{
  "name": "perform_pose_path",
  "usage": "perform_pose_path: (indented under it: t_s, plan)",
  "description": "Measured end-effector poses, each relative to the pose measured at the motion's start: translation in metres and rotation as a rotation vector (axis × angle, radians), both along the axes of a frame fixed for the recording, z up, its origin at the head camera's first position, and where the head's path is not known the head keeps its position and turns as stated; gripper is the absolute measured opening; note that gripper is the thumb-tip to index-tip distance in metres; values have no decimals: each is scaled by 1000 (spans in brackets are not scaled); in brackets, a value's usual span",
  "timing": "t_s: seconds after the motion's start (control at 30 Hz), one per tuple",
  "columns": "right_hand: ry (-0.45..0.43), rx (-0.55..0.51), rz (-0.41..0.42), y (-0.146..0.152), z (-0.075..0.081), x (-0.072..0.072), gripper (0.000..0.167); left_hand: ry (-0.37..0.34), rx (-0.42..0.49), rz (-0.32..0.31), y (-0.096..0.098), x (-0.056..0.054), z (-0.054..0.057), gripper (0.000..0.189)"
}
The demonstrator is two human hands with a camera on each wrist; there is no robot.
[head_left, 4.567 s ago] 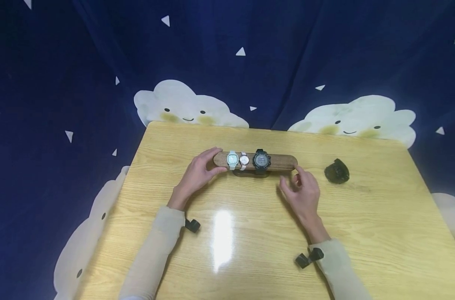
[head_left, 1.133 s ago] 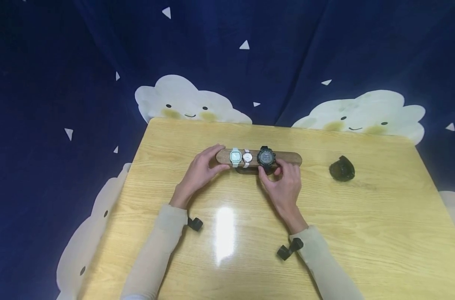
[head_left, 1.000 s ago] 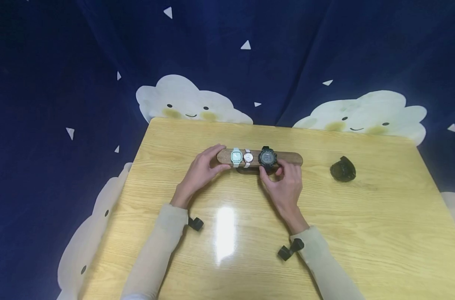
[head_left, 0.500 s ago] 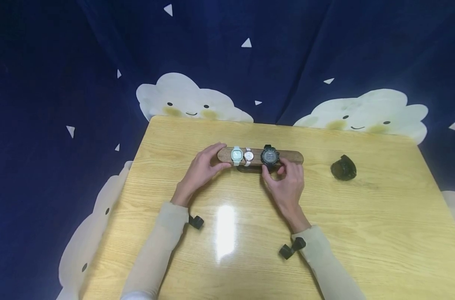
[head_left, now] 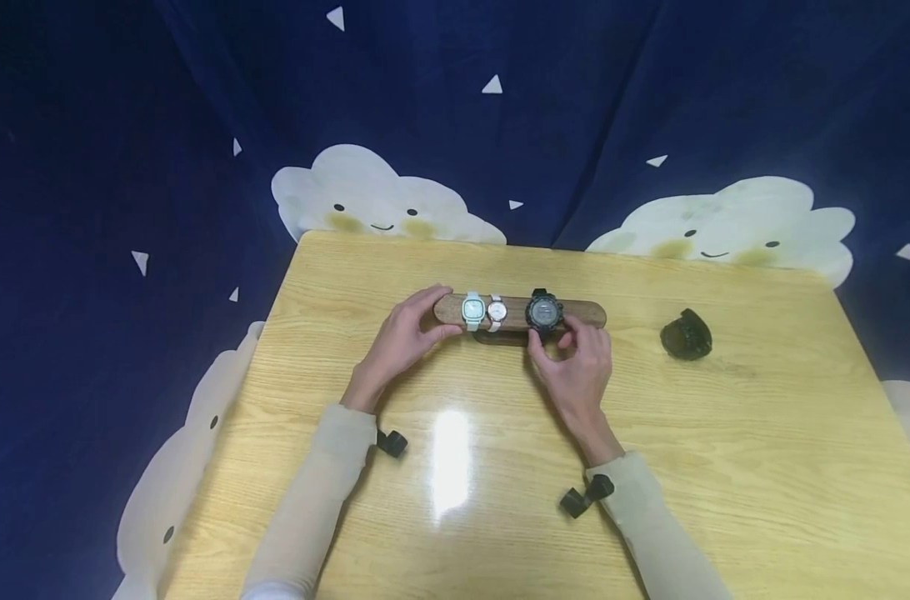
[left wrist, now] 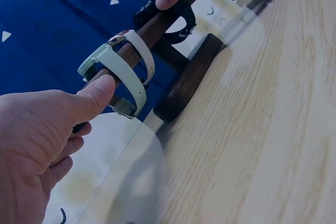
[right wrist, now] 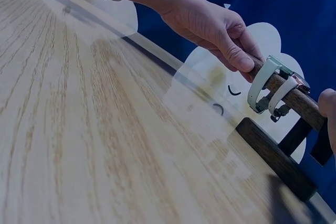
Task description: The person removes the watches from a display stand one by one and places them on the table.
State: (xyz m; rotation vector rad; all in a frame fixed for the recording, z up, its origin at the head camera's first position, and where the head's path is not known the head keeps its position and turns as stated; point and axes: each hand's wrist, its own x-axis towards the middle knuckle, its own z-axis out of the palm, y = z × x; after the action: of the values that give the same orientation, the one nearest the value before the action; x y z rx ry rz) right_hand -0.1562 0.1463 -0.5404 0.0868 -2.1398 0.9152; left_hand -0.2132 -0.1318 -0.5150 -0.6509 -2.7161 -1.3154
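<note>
A dark wooden watch stand point(head_left: 515, 312) stands on the table, its base point(left wrist: 190, 80) under the raised bar. My left hand point(head_left: 401, 335) grips the bar's left end, thumb in front and fingers behind. Beside that thumb sits a mint-green square watch point(head_left: 473, 309), then a small watch with a white strap point(head_left: 497, 311). Further right, a chunky black watch point(head_left: 545, 312) is looped round the bar. My right hand point(head_left: 577, 362) pinches this black watch, thumb at its lower strap and index finger at the right of its case. In the left wrist view, its strap hangs loosely below the bar.
Another black watch point(head_left: 687, 336) lies on the wooden table point(head_left: 770, 417) to the right of the stand. A dark blue curtain point(head_left: 440, 92) with white clouds hangs behind the table edge. Each wrist wears a small black camera point(head_left: 586, 497).
Earlier my right hand was at the bar's right end; then it took hold of the black watch. Over the last second the watch has slid slightly right along the bar. My left hand stays put.
</note>
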Motion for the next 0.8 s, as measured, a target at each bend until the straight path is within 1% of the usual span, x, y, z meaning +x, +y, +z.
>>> perform_pose_path:
  t_s: [0.23,0.6,0.8]
  plan:
    - [-2,-10,-3,3,-1,0,50,-6,-9,6,0,0,1,71]
    - [-7,-6,-12,7,-1,0,51,-7,2,1,1,0,1,71]
    - [7,-4,-16,10,-2,0,51,-14,-1,5,0,1,2,71]
